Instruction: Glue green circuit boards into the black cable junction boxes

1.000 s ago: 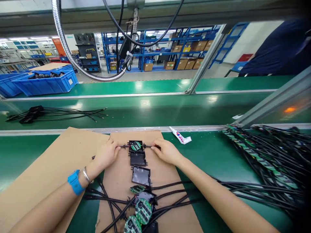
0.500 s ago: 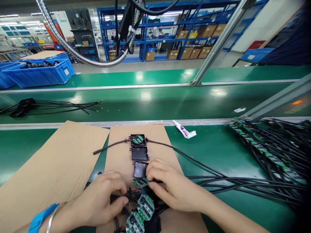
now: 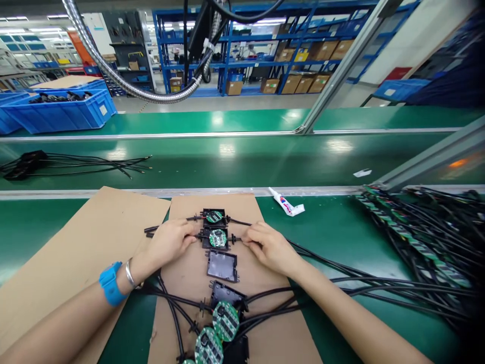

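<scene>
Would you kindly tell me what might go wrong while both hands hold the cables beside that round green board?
1. The left hand and right hand grip thin black cables either side of the round green circuit board in its black plastic housing; an uneven tug might unseat it.
2. The other board-filled black housing lies just behind and could get knocked.
3. The tangled black cable bundle trailing in from the right might snag.

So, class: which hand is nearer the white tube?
Right. The right hand sits below and left of the tube; the left hand is much farther left. Both pinch cables.
</scene>
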Demonstrator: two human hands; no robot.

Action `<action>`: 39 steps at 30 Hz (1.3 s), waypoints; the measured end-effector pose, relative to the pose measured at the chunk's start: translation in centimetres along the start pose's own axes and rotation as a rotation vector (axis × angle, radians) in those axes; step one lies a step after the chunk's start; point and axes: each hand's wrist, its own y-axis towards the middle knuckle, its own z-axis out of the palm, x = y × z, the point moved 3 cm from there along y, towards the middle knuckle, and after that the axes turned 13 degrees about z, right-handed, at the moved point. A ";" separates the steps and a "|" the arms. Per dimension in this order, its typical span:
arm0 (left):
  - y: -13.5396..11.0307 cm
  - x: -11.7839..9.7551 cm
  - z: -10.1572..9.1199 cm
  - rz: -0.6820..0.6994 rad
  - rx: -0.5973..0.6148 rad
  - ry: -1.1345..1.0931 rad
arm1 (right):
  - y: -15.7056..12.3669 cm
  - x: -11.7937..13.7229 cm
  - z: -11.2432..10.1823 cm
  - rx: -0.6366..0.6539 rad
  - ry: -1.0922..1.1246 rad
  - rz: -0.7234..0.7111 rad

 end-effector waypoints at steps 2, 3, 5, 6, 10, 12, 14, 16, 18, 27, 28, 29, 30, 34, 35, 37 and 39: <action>-0.6 -0.5 -0.6 -0.022 -0.010 0.004 | -0.5 0.9 -0.1 -0.026 -0.011 0.005; -1.0 -1.1 -1.1 -0.032 -0.023 0.012 | -1.0 1.6 -0.2 -0.048 -0.010 0.003; -2.2 -2.9 -1.8 0.000 -0.019 -0.045 | -2.4 3.7 -0.3 -0.053 0.025 -0.009; -2.9 -4.2 -2.0 0.044 0.012 -0.120 | -3.3 4.9 -0.2 -0.012 0.053 -0.018; -5.8 -8.5 -1.1 0.141 0.218 -0.562 | -6.7 9.1 1.7 0.287 0.111 0.062; -6.6 -9.2 -0.2 0.091 0.238 -0.604 | -7.7 10.1 2.8 0.321 0.117 0.108; -7.0 -9.2 0.5 0.071 0.230 -0.612 | -8.1 10.5 3.6 0.291 0.126 0.079; -7.0 -9.0 0.7 0.087 0.207 -0.621 | -8.2 10.7 3.6 0.245 0.125 0.005; -6.9 -8.6 0.4 0.106 0.173 -0.637 | -8.0 10.4 2.7 0.226 0.135 -0.018; -3.0 -4.8 -0.5 0.088 -0.023 -0.272 | -5.3 3.8 -0.5 0.154 0.110 0.147; -2.7 -4.5 -0.1 0.078 -0.007 -0.237 | -5.2 3.3 0.1 0.136 0.078 0.130; -2.5 -4.3 0.2 0.067 0.002 -0.212 | -5.2 3.0 0.6 0.116 0.041 0.113; -2.5 -4.2 0.4 0.058 0.011 -0.195 | -5.2 2.8 1.1 0.090 -0.003 0.096; -3.2 -4.0 0.7 0.071 0.059 -0.163 | -4.6 3.1 2.2 -0.050 -0.192 0.007; -3.5 -3.9 0.8 0.076 0.075 -0.159 | -4.3 3.2 2.3 -0.082 -0.217 -0.017; -4.0 -3.7 0.9 0.070 0.097 -0.154 | -3.5 3.3 2.5 -0.119 -0.231 -0.057; -4.5 -3.7 0.8 0.045 0.078 -0.131 | -2.9 3.3 2.5 -0.126 -0.223 -0.078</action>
